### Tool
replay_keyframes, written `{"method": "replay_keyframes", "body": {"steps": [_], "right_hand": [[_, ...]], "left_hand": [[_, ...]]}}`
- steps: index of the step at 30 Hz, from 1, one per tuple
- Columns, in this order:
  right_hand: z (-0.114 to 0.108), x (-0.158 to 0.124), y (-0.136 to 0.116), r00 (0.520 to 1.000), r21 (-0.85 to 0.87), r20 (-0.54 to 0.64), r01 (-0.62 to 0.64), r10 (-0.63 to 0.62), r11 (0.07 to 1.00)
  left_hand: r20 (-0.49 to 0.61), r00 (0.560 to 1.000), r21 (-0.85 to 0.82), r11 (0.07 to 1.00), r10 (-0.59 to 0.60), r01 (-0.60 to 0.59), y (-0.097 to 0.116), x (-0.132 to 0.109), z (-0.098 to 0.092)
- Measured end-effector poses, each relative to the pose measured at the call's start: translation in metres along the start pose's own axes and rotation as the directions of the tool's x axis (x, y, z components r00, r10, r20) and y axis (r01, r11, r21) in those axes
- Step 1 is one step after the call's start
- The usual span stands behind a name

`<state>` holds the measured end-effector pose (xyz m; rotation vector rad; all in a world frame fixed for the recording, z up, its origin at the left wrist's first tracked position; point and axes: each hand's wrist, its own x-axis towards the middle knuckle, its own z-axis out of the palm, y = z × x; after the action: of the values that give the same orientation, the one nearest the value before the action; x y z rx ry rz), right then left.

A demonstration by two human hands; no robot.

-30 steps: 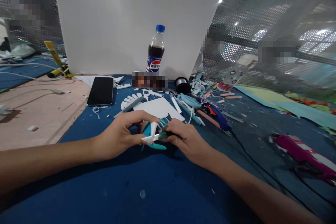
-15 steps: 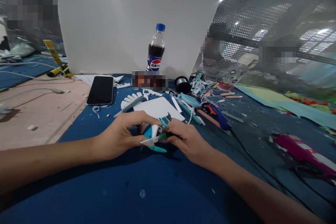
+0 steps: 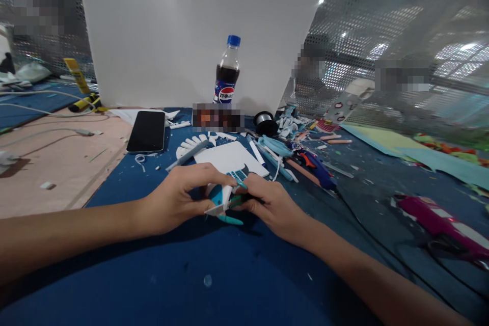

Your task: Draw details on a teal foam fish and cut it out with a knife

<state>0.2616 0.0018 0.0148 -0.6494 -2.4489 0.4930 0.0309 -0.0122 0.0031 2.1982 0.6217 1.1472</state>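
Observation:
A small teal-and-white craft model (image 3: 216, 194) is held low over the blue table mat. My left hand (image 3: 173, 196) grips its left side, thumb below and forefinger curved over the top. From the right, my right hand (image 3: 277, 204) is closed in a pinch on a narrow dark green piece (image 3: 237, 200) against the model. Whether that piece is part of the model or separate, I cannot tell. Below sticks out a flat teal fin-like part (image 3: 230, 220). Behind the fingers is a blue-and-white gridded piece (image 3: 237, 175). My fingers hide much of the model.
Beyond my hands lie a white sheet (image 3: 233, 155), a marker (image 3: 256, 151) and foam scraps. A phone (image 3: 147, 131) lies left; a cola bottle (image 3: 227, 76) and wire spool (image 3: 265, 123) are behind. Corded blue (image 3: 319, 168) and magenta (image 3: 439, 221) glue guns lie right.
The model has turned slightly between my fingers, and its white edge now points less far out. My left forefinger has shifted a little to the right over the top. Both hands keep their hold.

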Motion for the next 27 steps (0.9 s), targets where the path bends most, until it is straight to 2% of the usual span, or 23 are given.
{"method": "replay_keyframes", "body": {"steps": [11,16,27], "right_hand": [[-0.0031,0.0012,0.0031,1.000,0.014,-0.028,0.005,-0.004,1.000],[-0.0035,0.0012,0.0052,0.999,0.046,-0.040,-0.002,0.004,0.999],[-0.0013,-0.0017,0.0054,0.998,0.126,-0.006,-0.055,0.057,0.990]], "left_hand": [[-0.004,1.000,0.101,0.995,0.008,-0.007,0.0052,0.0016,-0.0042],[-0.016,0.999,0.101,0.994,0.043,-0.041,0.0049,0.0011,-0.0045],[0.039,0.998,0.050,0.997,0.055,-0.057,0.0057,0.0016,-0.0043]]}}
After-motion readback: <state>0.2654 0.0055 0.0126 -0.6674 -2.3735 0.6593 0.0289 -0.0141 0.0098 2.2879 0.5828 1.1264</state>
